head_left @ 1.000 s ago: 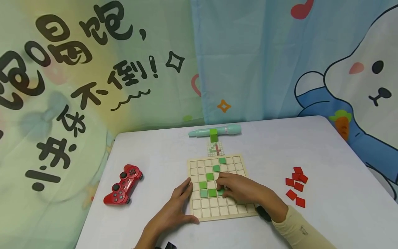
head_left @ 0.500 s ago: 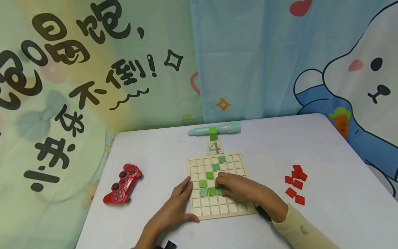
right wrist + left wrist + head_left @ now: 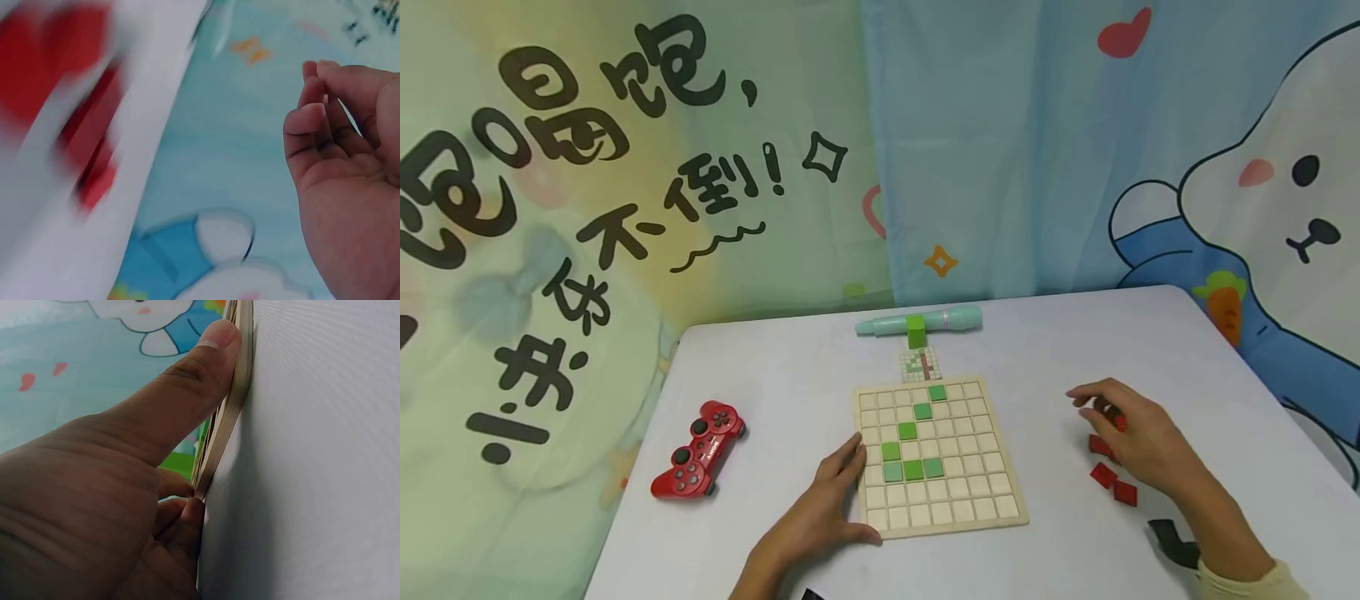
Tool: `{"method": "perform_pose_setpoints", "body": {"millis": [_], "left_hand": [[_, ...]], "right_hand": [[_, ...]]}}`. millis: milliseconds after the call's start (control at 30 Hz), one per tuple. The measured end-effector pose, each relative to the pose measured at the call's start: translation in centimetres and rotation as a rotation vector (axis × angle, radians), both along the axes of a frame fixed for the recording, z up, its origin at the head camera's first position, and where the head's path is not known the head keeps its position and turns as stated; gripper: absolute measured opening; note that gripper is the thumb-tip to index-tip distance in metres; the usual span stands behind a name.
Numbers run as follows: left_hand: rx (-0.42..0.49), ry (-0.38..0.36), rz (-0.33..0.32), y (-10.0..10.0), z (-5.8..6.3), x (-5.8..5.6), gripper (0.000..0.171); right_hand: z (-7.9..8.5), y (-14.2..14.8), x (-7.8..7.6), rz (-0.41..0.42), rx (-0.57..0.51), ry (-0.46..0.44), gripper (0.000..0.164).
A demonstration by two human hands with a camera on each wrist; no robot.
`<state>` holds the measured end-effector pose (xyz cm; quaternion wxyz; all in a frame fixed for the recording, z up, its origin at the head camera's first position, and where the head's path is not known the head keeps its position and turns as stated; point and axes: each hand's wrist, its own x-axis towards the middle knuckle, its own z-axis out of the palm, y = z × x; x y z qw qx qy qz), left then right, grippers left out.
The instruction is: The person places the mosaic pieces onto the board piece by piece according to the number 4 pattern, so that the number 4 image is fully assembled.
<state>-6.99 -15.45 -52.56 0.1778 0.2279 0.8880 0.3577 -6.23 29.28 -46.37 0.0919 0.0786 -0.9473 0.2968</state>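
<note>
My left hand (image 3: pixel 820 504) lies at the near left corner of a pale wooden grid board (image 3: pixel 962 487). Its fingers touch the left side and its thumb (image 3: pixel 215 353) presses along the near edge. Several green square tiles (image 3: pixel 913 471) sit in the board's cells, forming a diagonal and a short row. My right hand (image 3: pixel 1142 433) hovers over the loose red square tiles (image 3: pixel 1126 493) right of the board, partly hiding them. Its fingers (image 3: pixel 306 120) are loosely bent, with nothing visible between them and the thumb.
Behind the board lies a small printed grid card (image 3: pixel 920 364) with a green cube (image 3: pixel 916 332) at its far edge. A mint-green pen (image 3: pixel 951 319) lies at the back. At left is a red game controller (image 3: pixel 700 450). A printed curtain (image 3: pixel 1000 167) hangs behind the table.
My right hand has left the board and moved right to the red tiles, uncovering a green tile in the row. My left hand stays at the board's corner.
</note>
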Motion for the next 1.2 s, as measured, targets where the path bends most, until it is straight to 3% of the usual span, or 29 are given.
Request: {"method": "perform_pose_setpoints", "body": {"millis": [100, 233, 467, 667, 1200], "left_hand": [[-0.01, 0.004, -0.004, -0.2, 0.0, 0.1, 0.126], [-0.017, 0.009, 0.009, -0.5, 0.0, 0.1, 0.125], [-0.015, 0.026, 0.052, -0.9, 0.0, 0.4, 0.125], [-0.012, 0.027, 0.031, -0.7, -0.3, 0.4, 0.125], [-0.015, 0.022, -0.001, 0.1, 0.1, 0.2, 0.125]], "right_hand": [[-1.2, 2.9, 1.3, -0.141, 0.011, -0.081, 0.034], [-3.2, 5.5, 1.7, -0.214, -0.001, -0.141, 0.037], [-4.8, 7.1, 0.5, -0.19, 0.026, -0.214, 0.044], [-5.5, 8.0, 1.1, -0.187, 0.025, -0.285, 0.05], [-6.3, 8.4, 2.5, -0.216, 0.042, -0.217, 0.041]]}}
